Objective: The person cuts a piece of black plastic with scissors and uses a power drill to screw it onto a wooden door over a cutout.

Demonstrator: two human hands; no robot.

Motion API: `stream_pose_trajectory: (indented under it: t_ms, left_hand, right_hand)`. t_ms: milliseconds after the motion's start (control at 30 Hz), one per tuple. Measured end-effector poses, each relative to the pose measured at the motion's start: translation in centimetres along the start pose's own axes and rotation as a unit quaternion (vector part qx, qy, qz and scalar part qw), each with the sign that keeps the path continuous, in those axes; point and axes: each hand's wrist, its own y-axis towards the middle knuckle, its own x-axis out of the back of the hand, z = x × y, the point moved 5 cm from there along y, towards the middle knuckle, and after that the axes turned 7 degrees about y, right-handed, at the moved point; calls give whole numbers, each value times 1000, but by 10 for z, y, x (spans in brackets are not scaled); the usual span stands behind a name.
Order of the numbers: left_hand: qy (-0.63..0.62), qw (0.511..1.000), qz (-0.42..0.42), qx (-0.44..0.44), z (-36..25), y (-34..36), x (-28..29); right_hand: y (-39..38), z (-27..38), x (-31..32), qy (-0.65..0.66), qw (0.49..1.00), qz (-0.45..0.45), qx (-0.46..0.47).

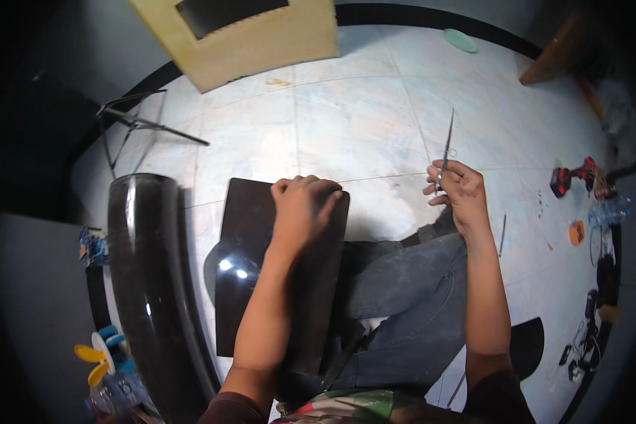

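Note:
A dark, glossy rectangular panel leans across my lap and left leg, bright reflections on its left side. My left hand is closed over its top edge, fingers curled round the far side. Out to the right, my right hand holds slim metal scissors between thumb and fingers. Their narrow point aims up and away from me, and a small ring shows beside the shaft. The scissors are apart from the panel, above the pale tiled floor.
At left stand a large black glossy curved sheet and a black folding stand. A yellowish board with a cut-out is at the back. A red-and-black power drill, plastic bottle, orange piece and cables lie right.

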Motion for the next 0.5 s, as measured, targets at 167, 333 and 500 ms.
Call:
stream_pose_trajectory:
  t_ms: [167, 333, 500]
  left_hand:
    - [7, 998, -30, 48, 14, 3, -6]
    - [18, 993, -70, 96, 19, 5, 1]
    - [43, 979, -164, 109, 28, 8, 21]
  right_hand:
    - [-14, 6, -10, -41, 998, 34, 14]
    - [-16, 1, -9, -53, 996, 63, 24]
    - [-15, 1, -7, -93, 992, 76, 25]
